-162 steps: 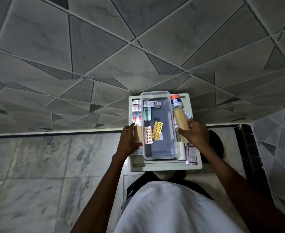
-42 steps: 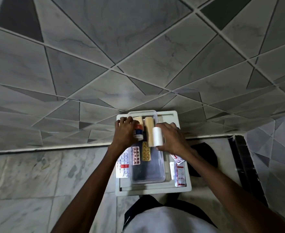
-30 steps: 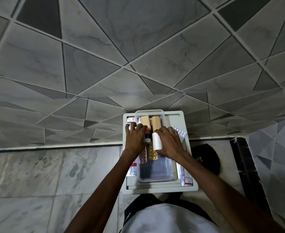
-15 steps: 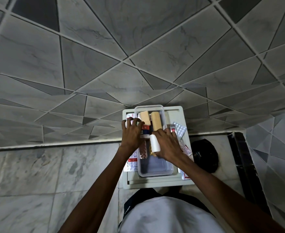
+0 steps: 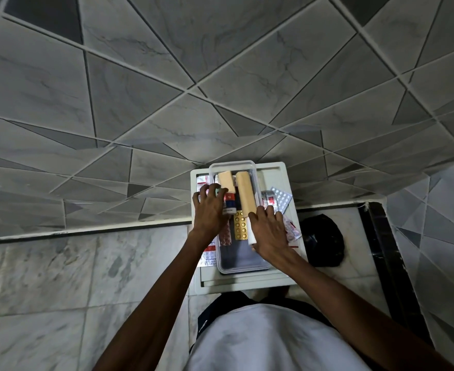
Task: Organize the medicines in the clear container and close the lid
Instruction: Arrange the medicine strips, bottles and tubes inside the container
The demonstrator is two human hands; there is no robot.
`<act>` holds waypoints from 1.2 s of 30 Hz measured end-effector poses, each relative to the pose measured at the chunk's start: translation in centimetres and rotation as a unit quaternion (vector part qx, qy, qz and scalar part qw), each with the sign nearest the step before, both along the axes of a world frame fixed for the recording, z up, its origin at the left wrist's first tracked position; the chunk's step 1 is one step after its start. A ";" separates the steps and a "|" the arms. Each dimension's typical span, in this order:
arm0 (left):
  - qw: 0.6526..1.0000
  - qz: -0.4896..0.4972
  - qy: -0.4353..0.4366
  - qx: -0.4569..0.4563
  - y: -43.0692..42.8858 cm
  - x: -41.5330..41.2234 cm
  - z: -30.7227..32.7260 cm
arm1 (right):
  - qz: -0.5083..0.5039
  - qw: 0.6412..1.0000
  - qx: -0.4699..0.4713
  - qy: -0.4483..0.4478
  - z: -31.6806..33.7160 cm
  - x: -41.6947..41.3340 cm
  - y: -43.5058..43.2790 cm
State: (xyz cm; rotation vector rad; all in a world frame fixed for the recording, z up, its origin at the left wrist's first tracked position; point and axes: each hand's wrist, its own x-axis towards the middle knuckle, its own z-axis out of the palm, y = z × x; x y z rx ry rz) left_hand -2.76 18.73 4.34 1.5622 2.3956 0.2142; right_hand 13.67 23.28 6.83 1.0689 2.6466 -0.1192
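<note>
A clear container (image 5: 243,266) sits on a white stand (image 5: 247,286). Inside its far end lie a short tan roll (image 5: 226,181) and a long tan roll (image 5: 244,192), with a red, white and blue bottle (image 5: 229,204) between them. A yellow blister strip (image 5: 239,228) and a pink one (image 5: 225,238) lie further back toward me. My left hand (image 5: 209,210) rests on the container's left edge, fingers curled by the bottle. My right hand (image 5: 268,231) holds a white roll (image 5: 251,234) down along the container's right side.
Loose blister packs lie on the stand: a silver one (image 5: 281,198) at the right, red and white ones (image 5: 291,231) under my right hand, more (image 5: 209,257) at the left. A black bag (image 5: 323,241) sits on the floor at the right. Tiled wall stands behind.
My right hand has drawn the white roll toward me along the container's right side. My left hand stays at the left edge by the bottle. The camera view has shifted slightly.
</note>
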 end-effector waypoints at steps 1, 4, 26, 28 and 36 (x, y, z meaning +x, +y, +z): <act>1.000 0.002 -0.008 -0.001 0.0 0.0 0.1 | -0.004 1.000 0.012 -0.005 -0.2 -0.1 0.1; 1.000 0.007 -0.017 -0.001 0.1 0.2 0.2 | -0.013 0.999 0.042 -0.023 -0.5 -0.7 0.5; 0.986 -0.149 0.009 0.074 6.7 7.1 2.1 | -0.357 0.908 -0.182 0.123 -2.5 6.7 6.4; 0.977 -0.209 0.049 -0.003 8.4 7.6 1.9 | -0.349 0.919 -0.153 0.106 -2.9 6.4 6.3; 0.905 -0.278 0.229 -0.225 12.6 8.8 0.1 | -0.418 0.864 -0.236 0.151 -3.8 6.6 7.2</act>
